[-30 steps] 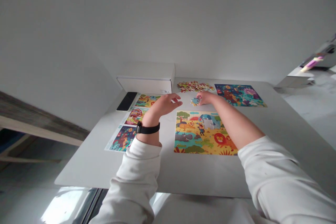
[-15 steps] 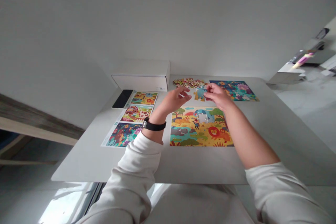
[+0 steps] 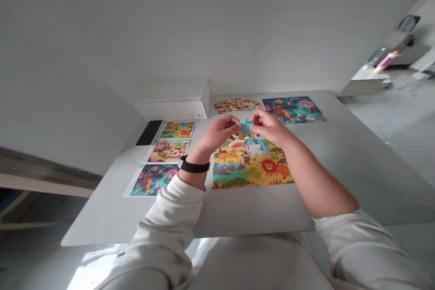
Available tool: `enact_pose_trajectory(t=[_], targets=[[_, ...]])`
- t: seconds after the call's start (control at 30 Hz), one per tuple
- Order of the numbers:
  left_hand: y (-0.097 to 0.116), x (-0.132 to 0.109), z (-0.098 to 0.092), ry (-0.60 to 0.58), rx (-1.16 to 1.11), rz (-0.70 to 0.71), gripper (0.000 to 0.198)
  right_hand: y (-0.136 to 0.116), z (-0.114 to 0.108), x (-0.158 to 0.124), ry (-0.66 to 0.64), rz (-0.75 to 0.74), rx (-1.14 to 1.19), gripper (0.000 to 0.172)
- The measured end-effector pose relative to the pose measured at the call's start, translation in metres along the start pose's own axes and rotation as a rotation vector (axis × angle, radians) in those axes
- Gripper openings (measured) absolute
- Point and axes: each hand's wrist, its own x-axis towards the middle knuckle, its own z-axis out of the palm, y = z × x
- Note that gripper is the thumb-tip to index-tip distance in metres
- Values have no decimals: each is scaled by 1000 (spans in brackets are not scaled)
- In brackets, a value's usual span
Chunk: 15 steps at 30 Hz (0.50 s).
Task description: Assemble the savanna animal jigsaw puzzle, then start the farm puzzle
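Puzzle piece (image 3: 245,127), blue: we hold it between both hands, lifted off the table over the far edge of the savanna puzzle (image 3: 249,165). Our left hand (image 3: 219,133) pinches its left side with fingertips closed; our right hand (image 3: 270,128) pinches its right side likewise. The piece sits in the narrow space between the two sets of fingertips (much of it is covered by them, so we cannot tell its outline).

Savanna puzzle: flat on the white table (image 3: 340,163), directly below our hands; lion, hippo and trees pictured, with one pale gap near its upper middle.

Wristband (image 3: 192,166), black: on our left wrist, above a cream sleeve.

Loose pieces (image 3: 236,105): a small heap at the far side of the table, beyond our hands.

Second puzzle (image 3: 292,109), blue-toned: just beside the heap, to its right.

Picture sheet (image 3: 161,156): a strip of three printed scenes, left of the savanna puzzle.

Phone (image 3: 148,132), dark: just beside the far end of the sheet.

White box (image 3: 173,99): against the wall, behind phone and sheet.
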Motion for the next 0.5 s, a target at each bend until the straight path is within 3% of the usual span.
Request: enact_pose_trajectory(t=[0.23,0.5], targets=[[-1,-1,-3,100,-24,13,33,13,-2,4,-62,45,13,39],[-2,0,-3,111,43,-3,37,21,-4,7,-95,73,-3,44]])
